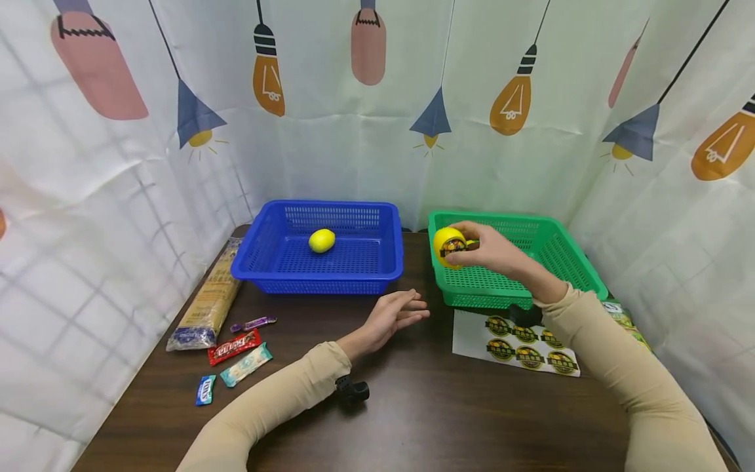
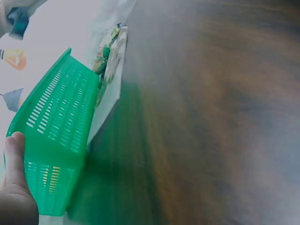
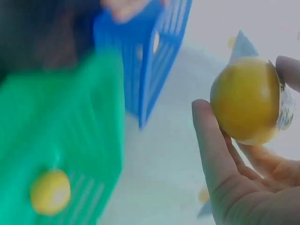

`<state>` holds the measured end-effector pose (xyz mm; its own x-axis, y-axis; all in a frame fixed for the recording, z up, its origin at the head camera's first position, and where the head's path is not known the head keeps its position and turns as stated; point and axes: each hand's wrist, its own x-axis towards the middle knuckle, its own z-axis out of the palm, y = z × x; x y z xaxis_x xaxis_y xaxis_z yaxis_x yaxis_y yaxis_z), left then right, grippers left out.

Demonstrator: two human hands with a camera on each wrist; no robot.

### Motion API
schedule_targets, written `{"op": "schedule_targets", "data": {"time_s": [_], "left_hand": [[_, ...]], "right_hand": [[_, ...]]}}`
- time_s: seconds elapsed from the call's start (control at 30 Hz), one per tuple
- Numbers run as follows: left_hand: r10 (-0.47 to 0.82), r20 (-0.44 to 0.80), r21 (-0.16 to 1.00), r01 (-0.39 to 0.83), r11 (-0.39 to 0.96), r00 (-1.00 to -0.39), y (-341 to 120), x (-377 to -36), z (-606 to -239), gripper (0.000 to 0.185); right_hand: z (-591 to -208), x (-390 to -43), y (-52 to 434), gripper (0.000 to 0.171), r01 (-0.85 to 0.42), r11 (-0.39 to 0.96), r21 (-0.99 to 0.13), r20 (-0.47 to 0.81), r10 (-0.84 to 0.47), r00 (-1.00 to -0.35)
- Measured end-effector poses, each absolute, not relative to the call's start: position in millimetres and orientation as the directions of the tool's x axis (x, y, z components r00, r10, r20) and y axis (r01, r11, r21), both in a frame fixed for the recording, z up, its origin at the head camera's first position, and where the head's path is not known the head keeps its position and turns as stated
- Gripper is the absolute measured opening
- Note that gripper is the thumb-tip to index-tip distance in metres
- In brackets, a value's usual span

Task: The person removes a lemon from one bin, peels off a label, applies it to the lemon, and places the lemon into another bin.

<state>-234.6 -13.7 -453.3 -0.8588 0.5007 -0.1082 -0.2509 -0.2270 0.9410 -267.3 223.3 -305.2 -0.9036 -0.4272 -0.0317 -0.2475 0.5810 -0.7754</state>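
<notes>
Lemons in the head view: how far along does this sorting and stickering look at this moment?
Looks done: one lemon lies in the blue basket. In hand: the right hand holds a stickered lemon above the green basket, while the left hand hovers open over the table. Left: the right wrist view shows another lemon in the green basket; stickers remain on the sheet.

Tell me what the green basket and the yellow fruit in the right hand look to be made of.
The green basket looks like moulded plastic, slightly glossy: uniform colour, regular slotted walls and mesh floor. The yellow lemon gripped by the right hand has a smooth, even, faintly shiny skin, so possibly a plastic replica, though real fruit cannot be ruled out. It carries a dark printed sticker.
</notes>
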Motion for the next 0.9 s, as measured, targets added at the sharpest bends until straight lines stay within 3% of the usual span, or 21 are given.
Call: {"op": "schedule_targets", "data": {"time_s": [0.2,0.43,0.7,0.9], "left_hand": [[0.488,-0.112,0.933,-0.261,-0.249,-0.866,3.1,-242.5,-446.2,0.053],[0.465,-0.131,0.94,-0.259,-0.223,-0.876,27.7,-252.6,-441.7,0.05],[0.427,-0.178,0.935,-0.287,-0.207,-0.887,36.8,-257.4,-445.6,0.03],[0.4,-0.189,0.935,-0.288,-0.206,-0.897,40.9,-258.1,-439.5,0.026]], "right_hand": [[-292.4,-323.7,248.6,0.071,-0.129,0.64,-0.757,-0.156,-0.369,-0.916],[-322.0,-372.5,256.0,0.07,0.04,0.638,-0.769,-0.281,-0.281,-0.918],[-375.3,-389.4,233.9,0.047,0.133,0.698,-0.704,-0.402,-0.237,-0.884],[-391.5,-391.3,226.2,0.044,0.091,0.831,-0.548,-0.365,-0.14,-0.921]]}}
